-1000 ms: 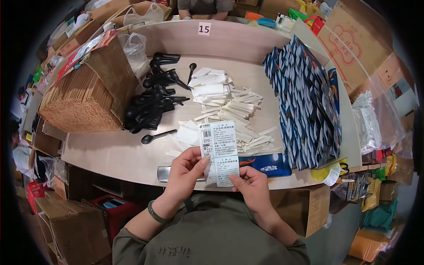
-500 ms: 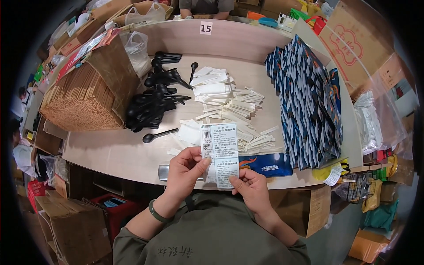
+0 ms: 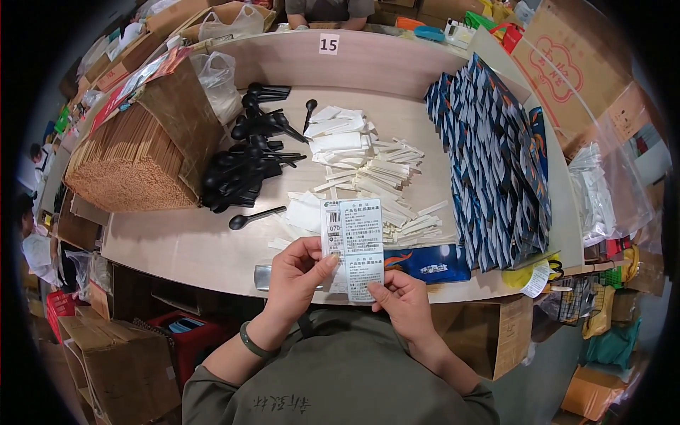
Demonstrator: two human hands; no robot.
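In front of my body I hold a few overlapping white printed labels (image 3: 362, 228) over the near edge of the table. My left hand (image 3: 294, 273) pinches their left side, thumb on top. At the lower right corner, my right hand (image 3: 405, 303) grips them between thumb and fingers. A dark blue packet (image 3: 435, 265) with an orange design lies flat behind my right hand. Beyond the labels are loose white paper slips (image 3: 341, 134) and narrow white paper-wrapped strips (image 3: 389, 177). Black plastic spoons (image 3: 244, 173) lie heaped to the left, one of them (image 3: 256, 217) apart near my left hand.
A carton (image 3: 188, 117) packed with brown paper sheets (image 3: 131, 166) stands at the left. Rows of upright blue packets (image 3: 489, 170) fill the right side. A curved partition (image 3: 397, 60) closes the table's back, with a person (image 3: 329, 10) behind it. Cardboard boxes (image 3: 117, 361) crowd both sides.
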